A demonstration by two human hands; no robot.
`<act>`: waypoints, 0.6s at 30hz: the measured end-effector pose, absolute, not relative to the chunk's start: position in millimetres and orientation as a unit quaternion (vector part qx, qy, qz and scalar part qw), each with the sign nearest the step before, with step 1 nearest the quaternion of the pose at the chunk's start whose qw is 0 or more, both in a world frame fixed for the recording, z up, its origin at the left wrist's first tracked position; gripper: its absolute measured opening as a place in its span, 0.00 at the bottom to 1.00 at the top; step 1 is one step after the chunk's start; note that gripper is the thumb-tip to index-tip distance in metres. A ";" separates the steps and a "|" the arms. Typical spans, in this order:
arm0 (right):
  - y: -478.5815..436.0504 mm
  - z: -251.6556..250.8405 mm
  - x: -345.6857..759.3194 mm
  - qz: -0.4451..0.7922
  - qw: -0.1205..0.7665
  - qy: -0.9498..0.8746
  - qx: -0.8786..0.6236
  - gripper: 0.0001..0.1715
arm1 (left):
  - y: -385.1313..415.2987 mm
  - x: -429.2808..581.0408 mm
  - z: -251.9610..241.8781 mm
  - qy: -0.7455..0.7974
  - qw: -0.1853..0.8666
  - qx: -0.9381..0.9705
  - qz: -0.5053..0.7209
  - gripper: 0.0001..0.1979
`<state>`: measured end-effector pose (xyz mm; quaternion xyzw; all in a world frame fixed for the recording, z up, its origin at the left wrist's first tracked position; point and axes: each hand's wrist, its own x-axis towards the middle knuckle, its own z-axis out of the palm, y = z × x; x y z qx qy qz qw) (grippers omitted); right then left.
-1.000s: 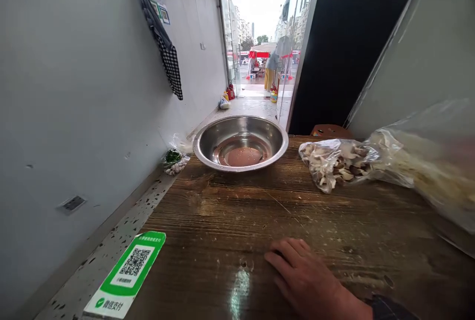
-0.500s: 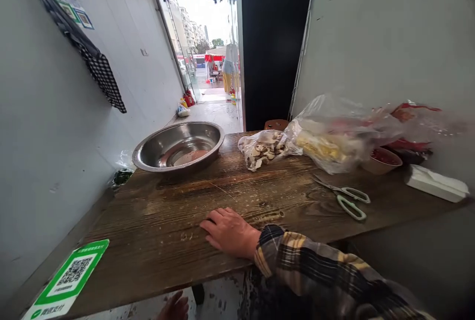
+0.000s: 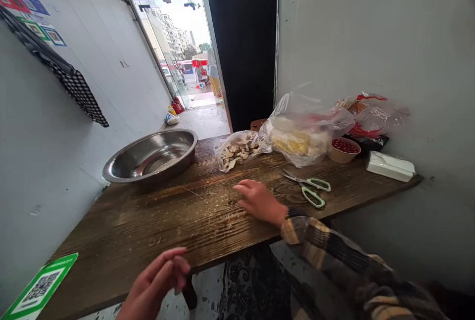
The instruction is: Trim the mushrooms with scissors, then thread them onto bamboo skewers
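Note:
My right hand (image 3: 261, 202) is over the wooden table (image 3: 178, 226), fingers loosely stretched forward and holding nothing. Green-handled scissors (image 3: 307, 187) lie to its right, blades pointing away to the left. Beyond the hand lies a clear plastic bag of sliced mushrooms (image 3: 239, 153). My left hand (image 3: 158, 280) is raised at the table's front edge, its fingers bent but apart, with nothing in them. A wide steel basin (image 3: 154, 154) stands at the table's far left.
Beside the mushrooms lies a plastic bag with yellow food (image 3: 293, 142). Further right are a paper bowl of red pieces (image 3: 344, 151), crinkled packaging (image 3: 378, 117) and a white tissue pack (image 3: 390, 165). A green QR-code card (image 3: 42, 288) lies at the near left corner.
My right hand has lifted from the tabletop and moved forward and right, towards the scissors. My left hand has risen from below the table edge. The view has turned right.

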<state>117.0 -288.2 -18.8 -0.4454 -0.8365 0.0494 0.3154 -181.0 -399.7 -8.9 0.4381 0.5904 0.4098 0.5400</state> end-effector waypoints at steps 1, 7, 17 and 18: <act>-289.8 -20.9 143.5 0.043 0.311 -0.822 -0.475 0.24 | -386.2 -170.7 0.6 0.588 0.534 0.443 0.415 0.25; -309.5 -59.3 268.4 -0.010 0.265 -0.776 -0.573 0.24 | -283.8 -106.0 5.3 0.543 0.439 0.510 0.501 0.29; -302.5 -60.0 309.6 -0.014 0.216 -0.751 -0.624 0.20 | -144.2 -55.7 -36.1 0.642 0.140 0.614 0.438 0.43; -300.1 -59.2 312.6 -0.015 0.215 -0.741 -0.636 0.20 | -140.0 -54.0 -38.7 0.634 0.137 0.623 0.438 0.43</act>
